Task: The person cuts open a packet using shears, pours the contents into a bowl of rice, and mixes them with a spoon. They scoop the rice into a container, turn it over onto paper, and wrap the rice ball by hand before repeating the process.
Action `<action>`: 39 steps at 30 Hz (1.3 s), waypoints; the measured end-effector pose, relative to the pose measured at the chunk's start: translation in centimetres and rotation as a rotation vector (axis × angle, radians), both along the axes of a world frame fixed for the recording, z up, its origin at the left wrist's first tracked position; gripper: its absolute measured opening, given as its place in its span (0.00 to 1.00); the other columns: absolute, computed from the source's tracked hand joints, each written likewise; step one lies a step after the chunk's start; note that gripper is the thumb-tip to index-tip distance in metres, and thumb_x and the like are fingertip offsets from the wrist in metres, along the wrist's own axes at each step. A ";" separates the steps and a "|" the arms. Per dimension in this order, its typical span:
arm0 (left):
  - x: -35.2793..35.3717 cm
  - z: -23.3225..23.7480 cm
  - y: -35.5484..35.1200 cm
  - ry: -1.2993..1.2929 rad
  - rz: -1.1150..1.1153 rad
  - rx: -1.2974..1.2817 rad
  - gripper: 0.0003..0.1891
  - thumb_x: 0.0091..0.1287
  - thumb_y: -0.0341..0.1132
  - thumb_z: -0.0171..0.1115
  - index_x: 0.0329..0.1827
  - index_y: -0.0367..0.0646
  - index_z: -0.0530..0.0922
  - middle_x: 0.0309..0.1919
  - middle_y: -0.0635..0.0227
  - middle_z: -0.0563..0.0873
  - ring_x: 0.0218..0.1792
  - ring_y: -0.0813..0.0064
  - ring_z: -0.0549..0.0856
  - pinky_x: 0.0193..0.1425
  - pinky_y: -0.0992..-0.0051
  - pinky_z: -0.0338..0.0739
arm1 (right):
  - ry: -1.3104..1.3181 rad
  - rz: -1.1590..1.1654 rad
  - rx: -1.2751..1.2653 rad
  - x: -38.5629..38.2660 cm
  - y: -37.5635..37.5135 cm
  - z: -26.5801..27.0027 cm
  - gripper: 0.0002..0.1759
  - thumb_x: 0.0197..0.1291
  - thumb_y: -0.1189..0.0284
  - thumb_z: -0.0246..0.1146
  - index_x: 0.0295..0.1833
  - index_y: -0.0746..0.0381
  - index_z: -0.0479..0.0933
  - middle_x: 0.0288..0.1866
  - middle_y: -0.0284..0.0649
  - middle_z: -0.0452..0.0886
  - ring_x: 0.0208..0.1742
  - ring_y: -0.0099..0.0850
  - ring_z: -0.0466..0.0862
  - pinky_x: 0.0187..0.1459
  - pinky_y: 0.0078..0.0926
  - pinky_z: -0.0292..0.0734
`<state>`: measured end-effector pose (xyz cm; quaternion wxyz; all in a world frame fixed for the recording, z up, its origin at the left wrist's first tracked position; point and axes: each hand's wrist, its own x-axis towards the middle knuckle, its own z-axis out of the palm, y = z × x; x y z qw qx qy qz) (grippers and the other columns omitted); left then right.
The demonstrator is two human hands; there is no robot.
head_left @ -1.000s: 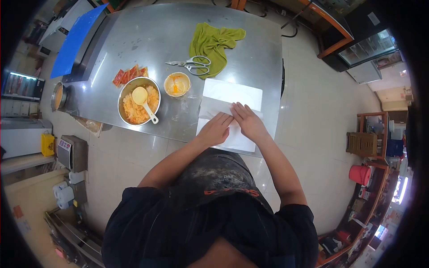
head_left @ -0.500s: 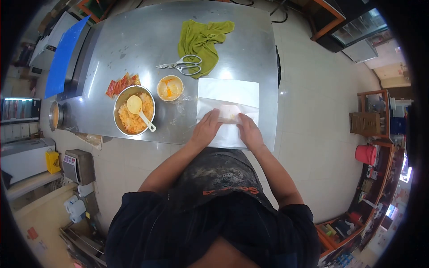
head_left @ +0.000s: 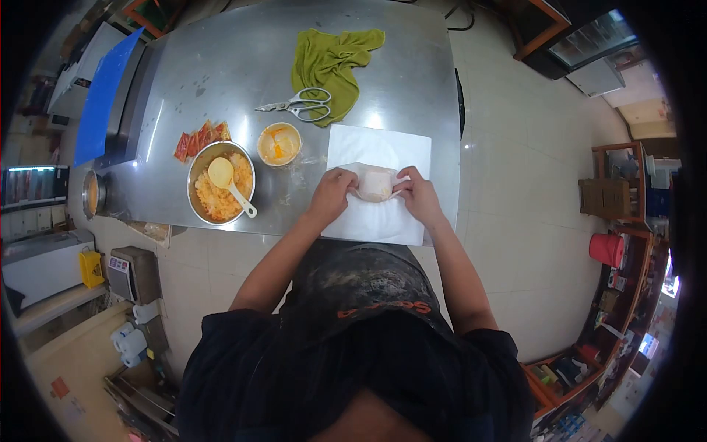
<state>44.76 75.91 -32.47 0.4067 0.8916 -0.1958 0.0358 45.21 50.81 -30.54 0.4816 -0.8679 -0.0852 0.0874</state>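
A small bundle [head_left: 375,184] in thin, translucent white paper lies on a stack of white paper sheets [head_left: 375,225] near the table's front edge. What is inside looks pale, with a yellowish tint at its lower edge; its kind cannot be made out. At the bundle's left end, my left hand [head_left: 333,194] pinches the wrapping paper between bent fingers. My right hand [head_left: 421,197] is likewise closed on the paper at the right end. The fingertips partly hide both paper ends.
Left of the sheets stand a metal bowl of orange rice [head_left: 210,202] with a cream ladle [head_left: 221,174] in it, and a small tub [head_left: 280,144]. Red sachets [head_left: 197,140], kitchen scissors [head_left: 298,104] and a green cloth [head_left: 328,70] lie farther back on the steel table [head_left: 221,59].
The paper was a flat folded strip under both hands; now it is gathered around the contents. My hands have moved apart to its two ends and grip them.
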 end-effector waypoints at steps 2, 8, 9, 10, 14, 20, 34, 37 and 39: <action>1.0 0.5 -0.1 0.061 -0.019 0.026 0.12 0.55 0.25 0.67 0.42 0.44 0.78 0.35 0.62 0.84 0.42 0.56 0.81 0.51 0.60 0.75 | 0.096 -0.092 -0.065 1.5 0.3 0.1 0.21 0.48 0.84 0.65 0.48 0.59 0.72 0.31 0.41 0.84 0.38 0.49 0.85 0.41 0.39 0.80; 2.7 2.9 -1.4 -0.107 0.070 0.131 0.14 0.51 0.32 0.73 0.39 0.44 0.79 0.33 0.64 0.84 0.43 0.58 0.81 0.48 0.62 0.76 | -0.236 -0.055 -0.770 3.4 2.8 2.7 0.22 0.39 0.73 0.76 0.42 0.61 0.78 0.37 0.42 0.83 0.44 0.42 0.84 0.43 0.41 0.80; 3.5 2.7 -1.2 -0.216 0.045 0.213 0.14 0.51 0.34 0.73 0.39 0.44 0.80 0.33 0.65 0.84 0.44 0.57 0.81 0.46 0.62 0.77 | -0.294 0.003 -0.890 3.7 3.0 2.7 0.21 0.38 0.72 0.76 0.41 0.61 0.78 0.38 0.42 0.83 0.45 0.42 0.83 0.43 0.42 0.79; 4.0 2.6 -0.9 -0.328 0.021 0.296 0.15 0.51 0.36 0.74 0.39 0.43 0.80 0.33 0.66 0.84 0.45 0.56 0.81 0.44 0.63 0.77 | -0.217 0.041 -0.890 4.0 3.0 2.2 0.19 0.42 0.71 0.73 0.41 0.62 0.78 0.38 0.44 0.82 0.44 0.43 0.83 0.43 0.42 0.79; 4.2 1.5 0.1 -0.039 -0.046 0.282 0.12 0.51 0.37 0.73 0.32 0.43 0.80 0.31 0.65 0.82 0.40 0.57 0.81 0.40 0.63 0.76 | -0.024 0.057 -0.731 3.8 1.8 -0.5 0.12 0.52 0.69 0.67 0.40 0.63 0.76 0.36 0.47 0.79 0.41 0.48 0.81 0.44 0.44 0.78; 0.8 -0.8 -0.1 -0.028 0.002 0.050 0.09 0.54 0.34 0.70 0.28 0.41 0.78 0.28 0.63 0.78 0.33 0.59 0.81 0.38 0.63 0.76 | -0.303 0.006 -0.442 -0.9 1.1 -2.1 0.05 0.55 0.73 0.64 0.33 0.63 0.76 0.32 0.48 0.77 0.37 0.48 0.80 0.40 0.45 0.77; 2.8 3.1 -0.9 0.142 -0.091 0.164 0.20 0.50 0.22 0.68 0.49 0.43 0.79 0.44 0.61 0.80 0.47 0.56 0.80 0.50 0.61 0.77 | -0.308 0.097 -0.332 -3.9 1.1 0.1 0.22 0.48 0.79 0.60 0.53 0.65 0.79 0.41 0.48 0.74 0.47 0.48 0.73 0.48 0.44 0.72; 4.1 2.9 -2.0 0.052 -0.318 0.288 0.24 0.46 0.16 0.67 0.49 0.42 0.77 0.44 0.60 0.80 0.47 0.54 0.80 0.50 0.59 0.76 | -0.342 0.084 -0.302 -4.8 0.8 -0.2 0.25 0.46 0.80 0.59 0.55 0.66 0.78 0.47 0.49 0.73 0.49 0.49 0.72 0.50 0.44 0.71; 4.1 2.5 -2.7 0.033 -0.321 0.251 0.19 0.48 0.18 0.65 0.44 0.42 0.76 0.41 0.58 0.80 0.44 0.53 0.80 0.49 0.60 0.76 | -0.368 0.082 -0.329 -5.4 0.3 -0.8 0.27 0.46 0.80 0.59 0.58 0.66 0.76 0.52 0.49 0.74 0.53 0.50 0.73 0.52 0.43 0.71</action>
